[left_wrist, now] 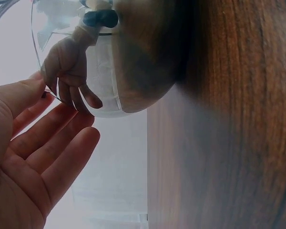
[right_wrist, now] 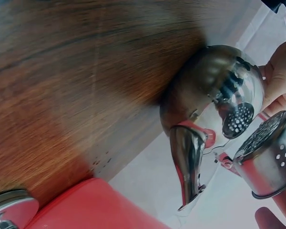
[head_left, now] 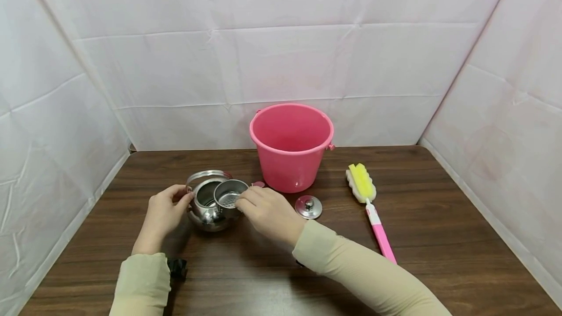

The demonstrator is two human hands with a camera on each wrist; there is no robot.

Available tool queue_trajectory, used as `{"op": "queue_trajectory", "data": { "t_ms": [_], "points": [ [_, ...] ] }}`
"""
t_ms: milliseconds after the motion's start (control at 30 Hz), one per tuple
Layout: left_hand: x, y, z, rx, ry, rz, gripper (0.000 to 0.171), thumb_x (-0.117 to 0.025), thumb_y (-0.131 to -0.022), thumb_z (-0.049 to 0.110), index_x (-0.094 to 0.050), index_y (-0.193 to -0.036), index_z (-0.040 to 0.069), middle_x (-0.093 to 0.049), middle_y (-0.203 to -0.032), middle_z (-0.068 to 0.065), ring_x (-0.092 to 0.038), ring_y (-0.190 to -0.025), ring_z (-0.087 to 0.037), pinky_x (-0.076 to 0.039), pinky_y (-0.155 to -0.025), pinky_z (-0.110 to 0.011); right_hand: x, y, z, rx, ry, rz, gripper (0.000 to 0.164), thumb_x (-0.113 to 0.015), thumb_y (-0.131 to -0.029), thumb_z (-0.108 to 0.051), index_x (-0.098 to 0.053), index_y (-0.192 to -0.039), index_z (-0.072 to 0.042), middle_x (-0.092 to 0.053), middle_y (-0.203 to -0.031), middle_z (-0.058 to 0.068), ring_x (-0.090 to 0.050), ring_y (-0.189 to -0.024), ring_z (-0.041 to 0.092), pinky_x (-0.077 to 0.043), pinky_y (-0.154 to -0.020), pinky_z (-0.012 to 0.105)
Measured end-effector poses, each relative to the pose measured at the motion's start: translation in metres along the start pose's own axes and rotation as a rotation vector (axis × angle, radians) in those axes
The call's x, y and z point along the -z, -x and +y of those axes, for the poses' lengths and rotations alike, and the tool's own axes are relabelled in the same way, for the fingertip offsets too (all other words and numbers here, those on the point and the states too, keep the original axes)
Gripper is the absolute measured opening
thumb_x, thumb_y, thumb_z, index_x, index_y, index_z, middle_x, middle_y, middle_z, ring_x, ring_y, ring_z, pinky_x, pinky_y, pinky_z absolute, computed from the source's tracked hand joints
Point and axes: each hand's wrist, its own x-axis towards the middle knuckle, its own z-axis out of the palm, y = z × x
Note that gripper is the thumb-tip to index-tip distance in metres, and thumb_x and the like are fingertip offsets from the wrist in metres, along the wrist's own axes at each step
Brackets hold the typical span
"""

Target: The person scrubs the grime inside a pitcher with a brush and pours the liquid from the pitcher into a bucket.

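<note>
A shiny steel teapot (head_left: 210, 222) stands without its lid on the table, left of the middle, its loop handle (head_left: 206, 173) tipped toward the back. My left hand (head_left: 163, 211) pinches the teapot's edge near the handle's base between thumb and forefinger; the other fingers stay extended in the left wrist view. A perforated steel strainer (head_left: 229, 195) is tilted above the teapot's right side, outside its mouth. My right hand (head_left: 271, 212) grips the strainer by its rim. The right wrist view shows the strainer's holes and the teapot's spout (right_wrist: 185, 160).
Behind the hands stands a pink bucket (head_left: 293, 172). The round steel lid (head_left: 309, 207) lies in front of it, close to my right forearm. Farther right lies a sponge brush (head_left: 363, 184) with a pink handle. White sheeting (head_left: 281, 62) encloses the wooden table (head_left: 439, 218).
</note>
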Motion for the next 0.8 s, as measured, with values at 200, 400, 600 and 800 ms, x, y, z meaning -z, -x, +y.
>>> {"op": "queue_trajectory", "data": {
  "t_ms": [200, 400, 600, 800],
  "points": [
    [0.000, 0.001, 0.000, 0.011, 0.010, -0.004, 0.020, -0.060, -0.092, 0.011, -0.064, -0.105, -0.005, -0.069, -0.095, -0.021, -0.069, -0.083, -0.028, -0.057, -0.066, -0.031, 0.001, 0.005, 0.002, -0.012, 0.001, 0.002, 0.019, -0.049, -0.092, -0.003, -0.065, -0.091, -0.013, -0.063, -0.091, -0.004, -0.060, -0.087, 0.012, -0.050, -0.069, 0.021],
    [0.000, 0.002, 0.001, 0.005, 0.005, -0.002, 0.020, -0.060, -0.092, 0.011, -0.064, -0.105, -0.005, -0.069, -0.095, -0.021, -0.069, -0.084, -0.030, -0.056, -0.067, -0.033, 0.003, 0.008, 0.002, -0.023, -0.006, -0.012, 0.014, -0.055, -0.089, -0.004, -0.065, -0.091, -0.013, -0.063, -0.092, -0.004, -0.060, -0.087, 0.012, -0.049, -0.068, 0.021],
    [0.000, 0.001, 0.001, 0.001, -0.014, 0.001, 0.020, -0.061, -0.092, 0.012, -0.064, -0.104, -0.004, -0.069, -0.094, -0.020, -0.069, -0.085, -0.030, -0.056, -0.068, -0.035, 0.003, 0.011, 0.004, -0.026, -0.015, -0.010, 0.011, -0.058, -0.088, -0.004, -0.065, -0.091, -0.013, -0.063, -0.092, -0.004, -0.060, -0.086, 0.012, -0.048, -0.066, 0.021],
    [0.001, 0.001, 0.001, 0.001, -0.011, 0.000, 0.020, -0.060, -0.092, 0.011, -0.064, -0.104, -0.004, -0.069, -0.095, -0.021, -0.069, -0.087, -0.031, -0.056, -0.069, -0.037, 0.003, 0.014, 0.006, -0.026, -0.027, -0.009, 0.010, -0.058, -0.088, -0.005, -0.065, -0.092, -0.012, -0.063, -0.092, -0.003, -0.060, -0.087, 0.013, -0.049, -0.068, 0.022]
  ]
}}
